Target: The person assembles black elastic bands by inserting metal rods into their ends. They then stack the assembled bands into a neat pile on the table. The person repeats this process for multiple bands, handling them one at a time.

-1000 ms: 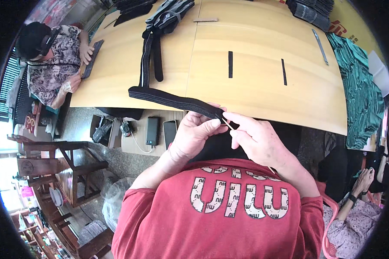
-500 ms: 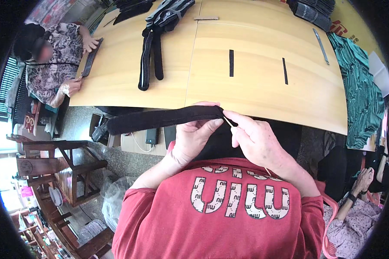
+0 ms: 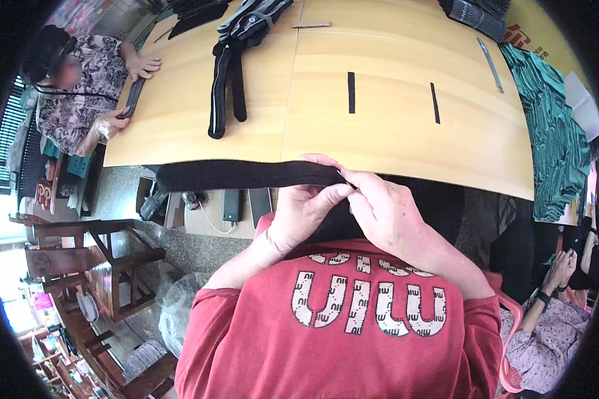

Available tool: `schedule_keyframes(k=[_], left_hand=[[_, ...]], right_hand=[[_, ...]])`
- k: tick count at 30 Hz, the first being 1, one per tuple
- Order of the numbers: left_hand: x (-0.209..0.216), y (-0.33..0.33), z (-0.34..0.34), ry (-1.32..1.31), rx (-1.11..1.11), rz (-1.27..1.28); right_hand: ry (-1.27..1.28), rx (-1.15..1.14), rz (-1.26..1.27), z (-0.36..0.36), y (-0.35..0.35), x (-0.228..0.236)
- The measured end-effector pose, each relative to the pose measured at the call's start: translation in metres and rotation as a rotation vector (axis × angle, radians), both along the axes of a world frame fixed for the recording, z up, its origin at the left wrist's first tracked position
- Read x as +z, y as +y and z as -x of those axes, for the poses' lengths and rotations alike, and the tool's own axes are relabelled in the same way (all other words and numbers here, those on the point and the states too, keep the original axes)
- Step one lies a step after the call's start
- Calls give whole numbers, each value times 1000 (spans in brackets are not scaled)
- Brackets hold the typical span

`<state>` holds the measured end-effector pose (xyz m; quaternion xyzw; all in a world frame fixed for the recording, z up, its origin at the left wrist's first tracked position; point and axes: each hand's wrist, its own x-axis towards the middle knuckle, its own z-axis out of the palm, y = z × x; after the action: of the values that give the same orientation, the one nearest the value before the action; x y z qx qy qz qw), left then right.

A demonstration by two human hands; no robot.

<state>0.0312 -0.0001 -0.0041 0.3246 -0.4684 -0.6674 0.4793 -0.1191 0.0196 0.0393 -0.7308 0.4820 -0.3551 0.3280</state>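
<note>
A long black fabric strip [image 3: 233, 175] is stretched sideways in front of me, just off the table's near edge. Its right end is pinched in my left hand [image 3: 306, 209], thumb in front and fingers behind. My right hand [image 3: 389, 209] meets it there, thumb and forefinger closed on the strip's tip. The thin pale stick seen earlier in that hand is hidden now. The strip's left part reaches out past the table edge, free of my hands.
On the wooden table [image 3: 393, 146] lie two short black strips [image 3: 351, 93] [image 3: 435, 103], a bundle of dark fabric bands [image 3: 253, 26] and a metal ruler-like strip [image 3: 491, 65]. Green folded fabric [image 3: 546, 133] is stacked at right. A co-worker [image 3: 80, 93] handles a dark band at left.
The strip has turned more level, its left part rising and showing a broader face. My right fingers have closed against its tip, and the pale stick has gone from sight.
</note>
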Motion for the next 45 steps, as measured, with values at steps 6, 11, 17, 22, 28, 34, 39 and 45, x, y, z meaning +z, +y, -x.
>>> schedule_keyframes(k=[6, 11, 17, 22, 28, 34, 39, 45], left_hand=[[14, -6, -16, -442, -182, 247], [30, -8, -20, -576, -405, 198], [19, -5, -14, 93, -322, -409], [10, -5, -9, 201, -194, -470], [35, -6, -3, -137, -533, -338], [81, -15, 6, -480, -951, -212], [95, -18, 13, -840, -1082, 228], [99, -19, 28, -958, -1045, 99]], right_hand=[[-38, 168, -284, 17, -7, 9], [19, 260, -744, 28, -26, 29], [-178, 229, -930, 32, -29, 27], [65, 144, -407, 26, -10, 25], [265, 369, -120, 26, -3, 11], [124, 606, -311, 41, 0, 31], [280, 618, -40, 63, 9, 40], [324, 483, -116, 88, 18, 37]])
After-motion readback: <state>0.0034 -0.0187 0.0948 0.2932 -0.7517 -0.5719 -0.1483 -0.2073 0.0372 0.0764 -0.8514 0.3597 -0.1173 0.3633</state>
